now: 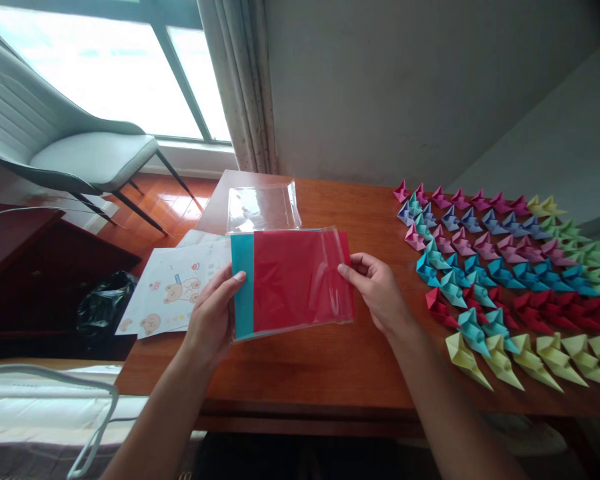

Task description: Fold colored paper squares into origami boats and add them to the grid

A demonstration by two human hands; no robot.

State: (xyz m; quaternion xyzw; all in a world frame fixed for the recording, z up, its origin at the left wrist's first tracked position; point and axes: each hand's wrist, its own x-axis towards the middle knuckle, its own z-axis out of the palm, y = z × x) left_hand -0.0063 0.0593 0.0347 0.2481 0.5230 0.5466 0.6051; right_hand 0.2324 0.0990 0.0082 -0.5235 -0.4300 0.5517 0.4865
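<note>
A clear plastic sleeve of coloured paper [295, 283] is held up over the table between my two hands. Inside it, a red sheet covers most of a blue-green one, whose strip shows at the left. My left hand [214, 310] grips the sleeve's left edge, thumb on top. At the right end, my right hand [377, 287] pinches the edge where red paper sticks out a little past the plastic. Just behind lies an empty-looking clear plastic sleeve [265, 207]. White sheets printed with cartoon bears [180, 290] lie left of my left hand.
Rows of folded paper boats [485, 243] in several colours fill the right side of the wooden table [325, 373]. A grey chair [93, 157] stands by the window at left. A black plastic bag [105, 303] sits below the table's left edge.
</note>
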